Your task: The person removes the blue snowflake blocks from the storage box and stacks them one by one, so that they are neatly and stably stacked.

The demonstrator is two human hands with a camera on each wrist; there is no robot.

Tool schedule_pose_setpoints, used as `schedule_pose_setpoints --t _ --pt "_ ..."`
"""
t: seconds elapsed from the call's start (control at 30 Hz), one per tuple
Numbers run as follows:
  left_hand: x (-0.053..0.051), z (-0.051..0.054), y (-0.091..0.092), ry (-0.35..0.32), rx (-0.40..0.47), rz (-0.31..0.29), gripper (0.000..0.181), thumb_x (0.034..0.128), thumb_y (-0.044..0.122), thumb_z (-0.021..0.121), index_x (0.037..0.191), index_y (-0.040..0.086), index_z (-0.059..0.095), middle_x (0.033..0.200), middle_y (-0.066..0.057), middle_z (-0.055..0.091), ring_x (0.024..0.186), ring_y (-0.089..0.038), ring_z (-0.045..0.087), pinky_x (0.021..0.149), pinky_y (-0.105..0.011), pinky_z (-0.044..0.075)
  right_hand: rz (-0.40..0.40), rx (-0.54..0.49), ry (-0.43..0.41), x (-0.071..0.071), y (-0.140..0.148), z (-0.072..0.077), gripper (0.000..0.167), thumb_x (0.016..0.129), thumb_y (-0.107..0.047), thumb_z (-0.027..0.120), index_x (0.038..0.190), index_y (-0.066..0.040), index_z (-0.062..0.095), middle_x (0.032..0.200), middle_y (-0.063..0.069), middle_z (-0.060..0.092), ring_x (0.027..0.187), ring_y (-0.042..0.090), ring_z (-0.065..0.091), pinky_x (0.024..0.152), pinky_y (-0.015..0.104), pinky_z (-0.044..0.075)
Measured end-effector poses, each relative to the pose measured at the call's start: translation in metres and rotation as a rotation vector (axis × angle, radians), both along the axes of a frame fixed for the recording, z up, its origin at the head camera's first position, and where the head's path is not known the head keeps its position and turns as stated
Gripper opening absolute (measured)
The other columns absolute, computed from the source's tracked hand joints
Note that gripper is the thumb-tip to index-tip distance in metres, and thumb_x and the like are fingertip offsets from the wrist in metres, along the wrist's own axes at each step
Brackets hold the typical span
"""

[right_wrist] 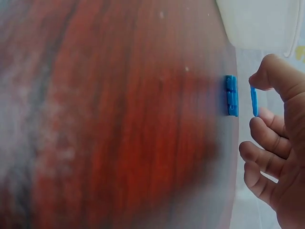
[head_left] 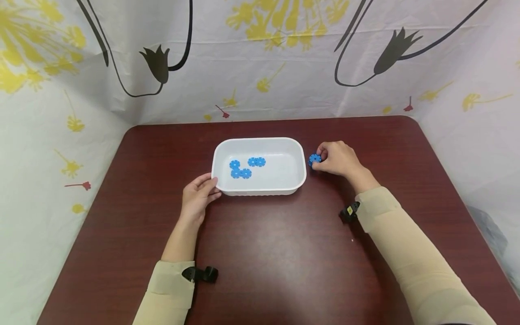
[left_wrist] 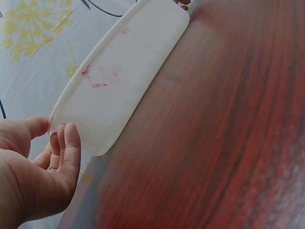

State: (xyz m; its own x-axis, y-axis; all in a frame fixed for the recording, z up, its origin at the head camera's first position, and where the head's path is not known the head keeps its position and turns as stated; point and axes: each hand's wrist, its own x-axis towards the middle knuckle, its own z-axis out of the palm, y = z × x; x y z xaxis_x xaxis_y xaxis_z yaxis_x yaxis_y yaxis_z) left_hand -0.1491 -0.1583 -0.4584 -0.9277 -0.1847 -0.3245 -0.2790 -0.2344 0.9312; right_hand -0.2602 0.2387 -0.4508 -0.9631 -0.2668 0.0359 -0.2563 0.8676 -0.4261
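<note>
Judge the work as well advanced, but not complete. See already five blue discs (head_left: 245, 173) inside the white tray (head_left: 282, 169), mostly on the left half of its floor: three close together in a corner shape, and two side by side, a little more to the right and far. Outside, just right of the tray, find a held disc (head_left: 315, 158) and, below it, a blue piece (right_wrist: 231, 95) on the table (head_left: 252, 253).

Has the right grip (head_left: 340, 159) clamped on the held disc, between thumb and fingers, apart from the blue piece. Has the left grip (head_left: 197, 201) clamped on the tray's left near corner, with thumb at the rim and fingers against the outer wall.

Count one tray, five discs in it, one disc in the right grip, and at least one more on the table. Cannot tell the exact number there: seen only from the edge, possibly one disc or a small stack.
</note>
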Motion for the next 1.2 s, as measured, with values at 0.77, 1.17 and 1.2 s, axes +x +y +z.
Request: schedule_pose_setpoints --t 0.77,1.17,1.2 --pt "-0.0026 0.0004 0.0011 0.012 0.006 -0.009 0.040 0.0972 0.011 0.070 0.131 -0.006 0.058 0.096 -0.009 0.071 0.070 -0.011 0.068 0.071 -0.025 0.063 0.019 0.010 -0.053 0.0001 0.0011 -0.0022 0.030 0.080 -0.028 0.077 0.097 -0.004 0.068 0.088 0.008 0.068 0.081 0.023 0.061 0.070 0.045 0.052" --pt "-0.0006 -0.0010 0.0005 0.009 0.001 0.002 0.039 0.0976 0.010 0.069 0.131 -0.006 0.057 0.094 -0.008 0.070 0.069 -0.011 0.067 0.070 -0.025 0.063 -0.017 -0.096 0.077 -0.0001 -0.0029 0.0033 0.030 0.087 -0.034 0.070 0.102 -0.009 0.069 0.085 0.006 0.066 0.077 0.024 0.059 0.065 0.042 0.048" --pt "-0.0006 -0.0012 0.0005 0.009 0.002 0.002 0.039 0.0977 0.010 0.069 0.131 -0.006 0.057 0.094 -0.008 0.070 0.069 -0.011 0.067 0.070 -0.025 0.063 -0.020 -0.115 0.093 -0.0002 -0.0043 0.0055 0.029 0.088 -0.034 0.069 0.102 -0.009 0.069 0.084 0.006 0.066 0.077 0.024 0.058 0.065 0.040 0.047"
